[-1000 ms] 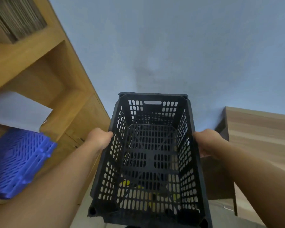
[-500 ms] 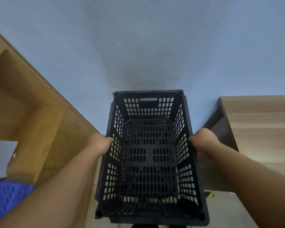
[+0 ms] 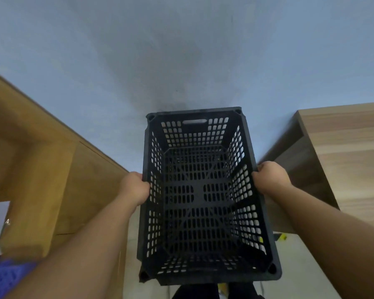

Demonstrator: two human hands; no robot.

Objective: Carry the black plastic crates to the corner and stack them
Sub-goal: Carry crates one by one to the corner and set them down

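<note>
Both hands clamped on black crate (image 3: 203, 190) long sides: left hand (image 3: 136, 187), right hand (image 3: 269, 179). Risk: far end clipping wooden cabinet (image 3: 52, 169) or counter (image 3: 350, 147) in narrow gap; grip possibly slipping.

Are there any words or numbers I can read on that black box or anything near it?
None can be read.
Black perforated plastic crate, held by the left hand and right hand: no writing shows.
Yellow-and-black scrap on the floor: too small and blurred to tell.
</note>
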